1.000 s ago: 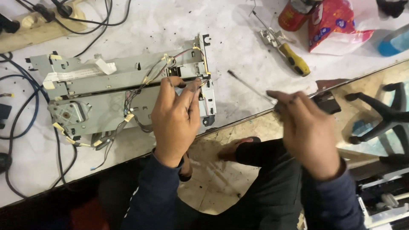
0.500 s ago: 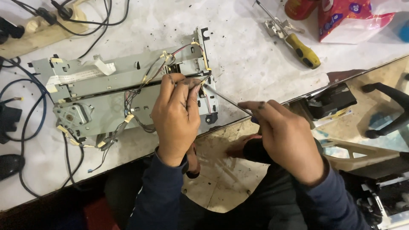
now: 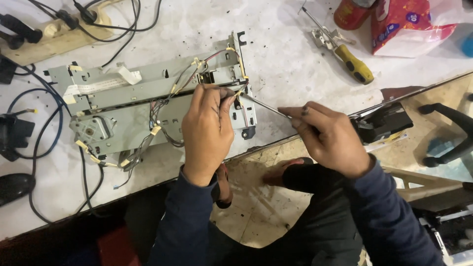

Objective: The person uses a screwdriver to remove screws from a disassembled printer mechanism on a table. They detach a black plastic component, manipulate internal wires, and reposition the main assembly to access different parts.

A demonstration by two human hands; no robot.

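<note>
My right fingers (image 3: 295, 116) pinch a thin screwdriver (image 3: 263, 104), tip at the metal chassis (image 3: 148, 116), three o'clock end; left hand (image 3: 209, 130) clamps it. Still assembled, I judge.

A screwdriver with a yellow handle (image 3: 354, 64) lies on the white table (image 3: 286, 44). Near it stand a red can (image 3: 351, 12) and a red and white bag (image 3: 406, 24). A tan power strip (image 3: 54, 37) with black plugs sits far left.
</note>
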